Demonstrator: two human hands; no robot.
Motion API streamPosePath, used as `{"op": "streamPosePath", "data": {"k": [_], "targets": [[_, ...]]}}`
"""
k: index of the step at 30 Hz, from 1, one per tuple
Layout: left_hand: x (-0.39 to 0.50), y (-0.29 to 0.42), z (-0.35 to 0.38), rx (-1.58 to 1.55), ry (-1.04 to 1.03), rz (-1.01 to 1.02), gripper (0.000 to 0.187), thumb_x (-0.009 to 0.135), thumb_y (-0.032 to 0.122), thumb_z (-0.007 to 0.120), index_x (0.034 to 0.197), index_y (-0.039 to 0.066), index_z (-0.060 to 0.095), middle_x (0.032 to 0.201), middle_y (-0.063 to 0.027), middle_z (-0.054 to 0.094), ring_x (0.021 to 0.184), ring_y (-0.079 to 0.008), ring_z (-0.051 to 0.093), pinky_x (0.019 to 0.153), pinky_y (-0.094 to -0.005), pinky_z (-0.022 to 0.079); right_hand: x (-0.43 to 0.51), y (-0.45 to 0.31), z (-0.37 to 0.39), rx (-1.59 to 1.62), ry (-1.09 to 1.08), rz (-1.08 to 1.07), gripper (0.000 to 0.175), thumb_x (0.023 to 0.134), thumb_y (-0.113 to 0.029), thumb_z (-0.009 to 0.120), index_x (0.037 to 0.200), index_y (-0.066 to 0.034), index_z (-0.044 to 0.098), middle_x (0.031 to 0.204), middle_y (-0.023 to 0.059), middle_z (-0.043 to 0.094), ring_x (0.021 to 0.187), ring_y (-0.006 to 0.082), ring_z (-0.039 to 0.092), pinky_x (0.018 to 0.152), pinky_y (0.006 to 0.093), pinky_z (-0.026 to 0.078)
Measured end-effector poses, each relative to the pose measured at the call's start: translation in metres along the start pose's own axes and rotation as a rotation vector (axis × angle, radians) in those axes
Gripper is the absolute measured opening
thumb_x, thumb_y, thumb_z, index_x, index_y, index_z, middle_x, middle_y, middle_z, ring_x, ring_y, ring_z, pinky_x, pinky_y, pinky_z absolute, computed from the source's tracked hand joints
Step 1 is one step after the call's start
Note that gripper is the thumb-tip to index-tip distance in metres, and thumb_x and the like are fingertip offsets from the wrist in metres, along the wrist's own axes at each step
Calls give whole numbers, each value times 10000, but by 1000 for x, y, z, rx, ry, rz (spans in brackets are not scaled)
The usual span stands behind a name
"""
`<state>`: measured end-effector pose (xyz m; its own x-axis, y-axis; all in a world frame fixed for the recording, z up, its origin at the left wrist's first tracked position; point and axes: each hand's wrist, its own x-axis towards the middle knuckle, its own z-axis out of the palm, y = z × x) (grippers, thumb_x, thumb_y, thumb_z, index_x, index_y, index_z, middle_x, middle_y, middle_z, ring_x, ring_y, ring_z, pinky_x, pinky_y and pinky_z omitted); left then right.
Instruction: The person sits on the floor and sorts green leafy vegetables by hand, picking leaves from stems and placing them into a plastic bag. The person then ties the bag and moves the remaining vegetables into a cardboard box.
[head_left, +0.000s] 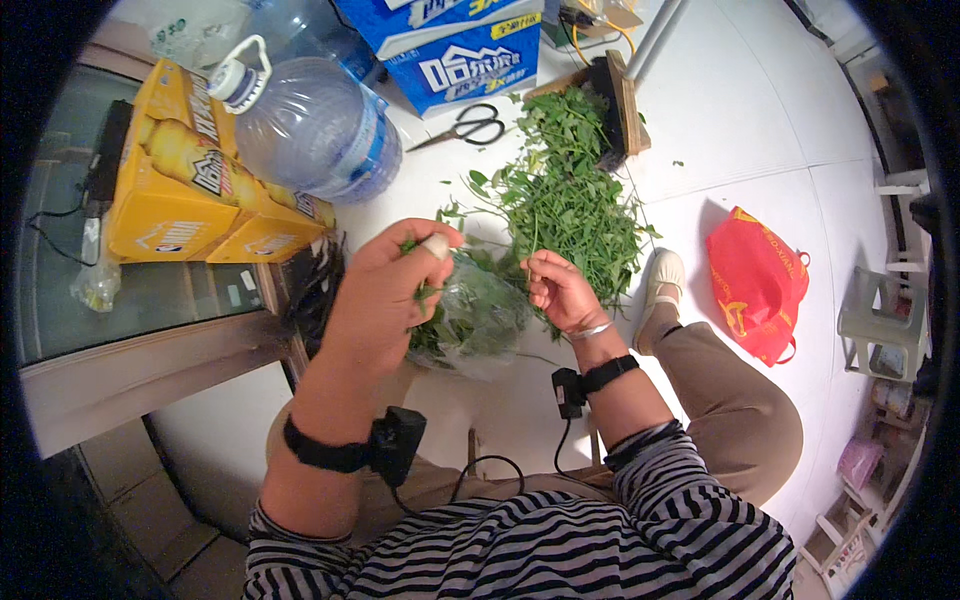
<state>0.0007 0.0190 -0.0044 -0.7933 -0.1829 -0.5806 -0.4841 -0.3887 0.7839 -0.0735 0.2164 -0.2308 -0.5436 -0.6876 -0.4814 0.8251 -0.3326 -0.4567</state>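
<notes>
My left hand (394, 274) is closed around a small bunch of green leafy stems (424, 296), most of it hidden by the fingers. Something pale wraps the thumb tip. To its right, my right hand (559, 289) pinches a thin green stem (535, 232) between thumb and fingertips. Below and between the hands is a clear plastic bag (487, 322) with green leaves in it. A large heap of loose leafy greens (577, 217) spreads over the white floor just beyond my right hand.
Black-handled scissors (469, 131) lie beyond the greens. At left stand a big water jug (315, 127) and yellow beer cartons (202, 187); blue cartons (472, 67) are behind. A wooden-edged broom head (619, 112) touches the heap. A red bag (757, 285) and grey stool (883, 322) are at right.
</notes>
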Motion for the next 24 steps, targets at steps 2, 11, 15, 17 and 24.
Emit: {"op": "streamPosePath", "data": {"k": [2,11,15,17,24], "targets": [[3,-2,0,72,14,25,168,929,170,552,1020,35,592,718,43,467,557,-27,366,475,-190,271,-5,-15,21,-87,-121,-1,92,913,-116,563,916,-29,594,716,-8,548,526,71,421,487,228,372],[5,-16,6,993,115,724,210,841,76,591,1045,53,631,809,-110,629,683,-215,602,650,-316,476,-41,-62,90,-379,-330,64,40,866,-71,572,852,-34,575,739,10,585,497,51,388,484,209,340],[2,-20,3,1239,108,819,195,808,50,605,1002,44,621,869,-169,640,761,-346,627,657,-378,498,-47,-66,105,-532,-382,21,43,871,-67,570,843,-35,571,742,10,591,506,40,385,483,200,330],[3,-21,1,1277,114,824,170,803,49,604,972,35,610,846,-166,637,732,-327,624,642,-370,493,-50,-67,109,-543,-368,20,52,877,-69,564,838,-35,571,737,9,588,509,39,383,485,200,329],[1,-11,-2,542,181,277,81,817,138,586,849,65,573,677,-61,520,545,-146,468,476,-282,376,-37,-46,96,-362,-414,-1,85,894,-101,587,862,-24,599,691,-29,531,531,35,404,497,202,345]]}}
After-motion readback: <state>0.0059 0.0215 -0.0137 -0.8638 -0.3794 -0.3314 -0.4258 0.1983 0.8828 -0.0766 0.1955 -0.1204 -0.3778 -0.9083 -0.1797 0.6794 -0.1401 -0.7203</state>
